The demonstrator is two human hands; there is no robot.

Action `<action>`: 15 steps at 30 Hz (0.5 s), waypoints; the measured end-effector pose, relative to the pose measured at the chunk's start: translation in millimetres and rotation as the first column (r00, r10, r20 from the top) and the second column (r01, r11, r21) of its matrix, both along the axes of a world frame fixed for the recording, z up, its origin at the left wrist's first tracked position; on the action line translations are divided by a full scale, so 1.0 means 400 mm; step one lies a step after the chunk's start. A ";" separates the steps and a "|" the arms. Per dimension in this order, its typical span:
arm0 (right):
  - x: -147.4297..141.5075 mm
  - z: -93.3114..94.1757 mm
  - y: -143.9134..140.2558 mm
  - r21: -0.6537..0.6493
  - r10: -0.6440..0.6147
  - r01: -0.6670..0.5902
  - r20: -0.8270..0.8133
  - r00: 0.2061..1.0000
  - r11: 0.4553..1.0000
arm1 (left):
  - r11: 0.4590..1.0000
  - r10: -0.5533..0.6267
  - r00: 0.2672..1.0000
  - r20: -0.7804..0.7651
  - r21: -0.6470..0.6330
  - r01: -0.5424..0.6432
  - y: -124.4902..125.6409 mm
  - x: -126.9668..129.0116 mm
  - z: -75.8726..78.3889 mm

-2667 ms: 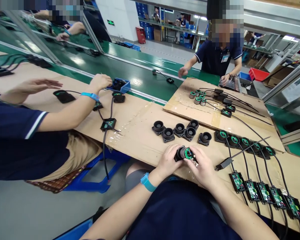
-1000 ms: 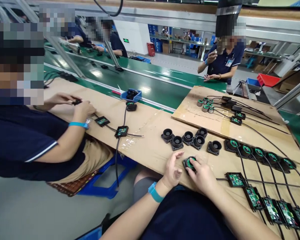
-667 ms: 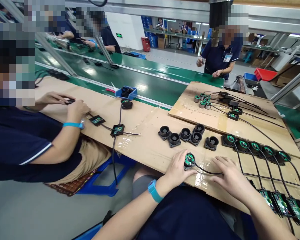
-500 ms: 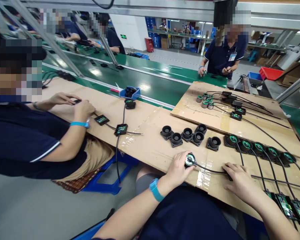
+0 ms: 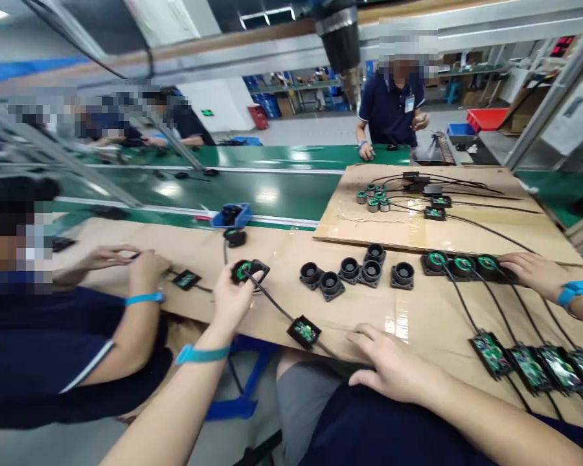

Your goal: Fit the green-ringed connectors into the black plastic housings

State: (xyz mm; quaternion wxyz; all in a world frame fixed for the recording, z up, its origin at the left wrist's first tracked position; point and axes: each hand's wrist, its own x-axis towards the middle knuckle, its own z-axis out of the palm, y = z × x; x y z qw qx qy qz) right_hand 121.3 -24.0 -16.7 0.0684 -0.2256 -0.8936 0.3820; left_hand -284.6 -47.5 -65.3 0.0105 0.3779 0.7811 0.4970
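My left hand (image 5: 233, 298) grips a black square-flanged housing (image 5: 243, 270) with a round green circuit board inside, held just over the left part of the cardboard. A black cable runs from it to a small open black box (image 5: 304, 331) with a green circuit board. That box lies close to the cardboard's near edge. My right hand (image 5: 381, 356) is open, fingers spread, low over the cardboard to the right of the box, touching neither box nor housing. Several empty black housings (image 5: 370, 272) stand beyond my hands.
Wired housings (image 5: 462, 266) stand in a row at right, cabled to open circuit boxes (image 5: 490, 354). Another person's hand (image 5: 534, 275) reaches onto that row. A co-worker's hands (image 5: 146, 262) work at left. A blue bin (image 5: 230, 217) stands by the green conveyor (image 5: 291, 188).
My left hand has carried the housing leftward, its cable and box trailing. My right hand has left the cable and shifted left. Another person's hand has come in from the right.
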 end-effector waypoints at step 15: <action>0.016 -0.231 0.029 0.224 -0.231 0.273 -0.198 0.953 0.935 | 0.905 -0.147 0.976 -0.164 -0.421 0.065 0.245 -0.270 0.033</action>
